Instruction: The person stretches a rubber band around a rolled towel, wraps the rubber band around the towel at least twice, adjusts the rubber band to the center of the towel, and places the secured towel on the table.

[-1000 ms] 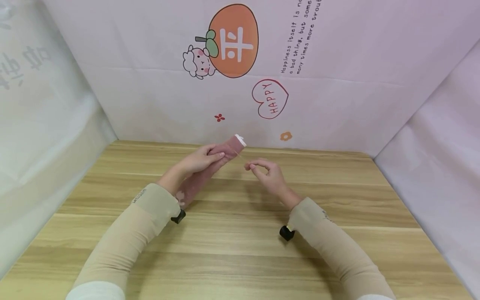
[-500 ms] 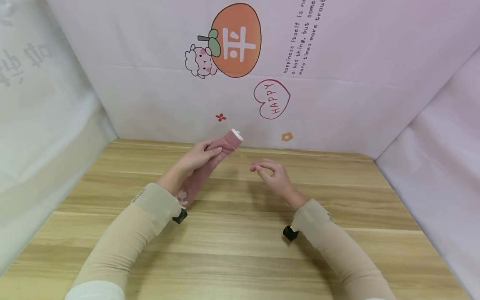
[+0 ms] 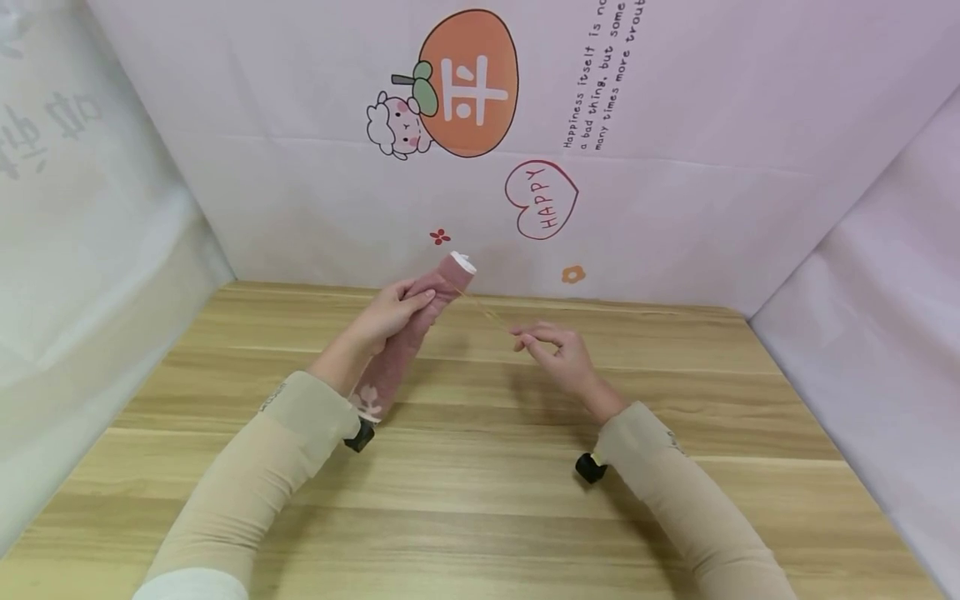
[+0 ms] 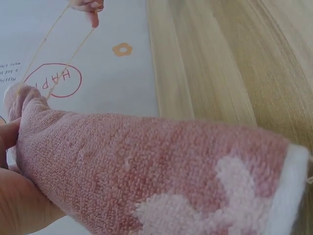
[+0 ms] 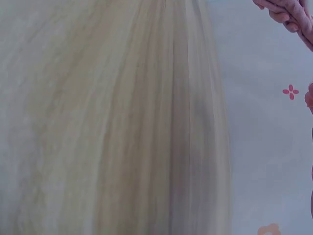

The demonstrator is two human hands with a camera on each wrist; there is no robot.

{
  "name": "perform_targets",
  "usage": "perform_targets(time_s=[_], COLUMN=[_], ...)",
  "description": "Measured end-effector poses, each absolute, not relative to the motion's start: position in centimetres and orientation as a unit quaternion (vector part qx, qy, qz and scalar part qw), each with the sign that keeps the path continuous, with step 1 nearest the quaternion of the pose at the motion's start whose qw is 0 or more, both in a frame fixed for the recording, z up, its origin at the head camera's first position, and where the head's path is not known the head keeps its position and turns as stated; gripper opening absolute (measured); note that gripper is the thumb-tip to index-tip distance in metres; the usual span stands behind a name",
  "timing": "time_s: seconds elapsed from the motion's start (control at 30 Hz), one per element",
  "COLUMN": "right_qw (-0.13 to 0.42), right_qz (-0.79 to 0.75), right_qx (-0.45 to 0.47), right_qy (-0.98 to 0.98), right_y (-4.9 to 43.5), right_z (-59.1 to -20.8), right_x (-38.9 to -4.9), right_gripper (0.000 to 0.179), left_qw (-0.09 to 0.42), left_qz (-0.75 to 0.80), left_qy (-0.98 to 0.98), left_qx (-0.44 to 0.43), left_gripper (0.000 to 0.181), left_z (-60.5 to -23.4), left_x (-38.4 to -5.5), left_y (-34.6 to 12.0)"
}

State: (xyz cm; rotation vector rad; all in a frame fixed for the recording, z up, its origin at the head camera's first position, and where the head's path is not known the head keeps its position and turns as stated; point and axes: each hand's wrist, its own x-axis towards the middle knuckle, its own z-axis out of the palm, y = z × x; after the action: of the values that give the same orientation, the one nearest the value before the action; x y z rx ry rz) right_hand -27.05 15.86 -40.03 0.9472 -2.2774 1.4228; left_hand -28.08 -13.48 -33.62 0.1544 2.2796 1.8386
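Observation:
My left hand (image 3: pixel 385 317) grips a rolled pink towel (image 3: pixel 403 354) near its upper end, thumb on top. The towel slants up toward the back wall; pale pattern shapes and a white edge show at its lower end in the left wrist view. Around its upper part runs a thin yellowish rubber band (image 4: pixel 43 45), stretched in two strands over to my right hand (image 3: pixel 561 357). The fingers of that hand are curled and hold the band's far end, apart from the towel. In the right wrist view only bits of the hands show along the right edge.
Under both arms lies a wood-grain table (image 3: pixel 465 500). White printed cloth (image 3: pixel 660 225) rises behind its back edge, and cloth hangs on both sides. A small black camera (image 3: pixel 591 468) sits at the right wrist, another (image 3: pixel 360 435) at the left.
My right hand has moved right, and the rubber band is stretched longer. The towel's upper end has swung up and left, with my left hand shifting slightly left.

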Motion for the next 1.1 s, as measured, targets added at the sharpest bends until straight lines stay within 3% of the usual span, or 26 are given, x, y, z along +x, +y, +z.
perform_targets(time_s=[0.37, 0.83, 1.1], right_qw=[0.157, 0.116, 0.011], right_qz=[0.482, 0.464, 0.596], right_qx=[0.357, 0.323, 0.246], right_qy=[-0.784, -0.817, -0.764], right_y=[16.8, 19.1, 17.9], right_z=[-40.9, -41.5, -40.5], right_x=[-27.5, -27.9, -28.1], right_gripper=[0.019, 0.022, 0.042], left_qw=[0.089, 0.079, 0.113], left_qz=[0.674, 0.717, 0.729], left_qy=[0.733, 0.692, 0.674], left_qx=[0.020, 0.014, 0.043], left_gripper=[0.046, 0.044, 0.046], left_z=[-33.6, -33.0, -33.2], left_x=[-28.4, -28.5, -28.3], left_y=[-13.3, -13.8, -12.3])
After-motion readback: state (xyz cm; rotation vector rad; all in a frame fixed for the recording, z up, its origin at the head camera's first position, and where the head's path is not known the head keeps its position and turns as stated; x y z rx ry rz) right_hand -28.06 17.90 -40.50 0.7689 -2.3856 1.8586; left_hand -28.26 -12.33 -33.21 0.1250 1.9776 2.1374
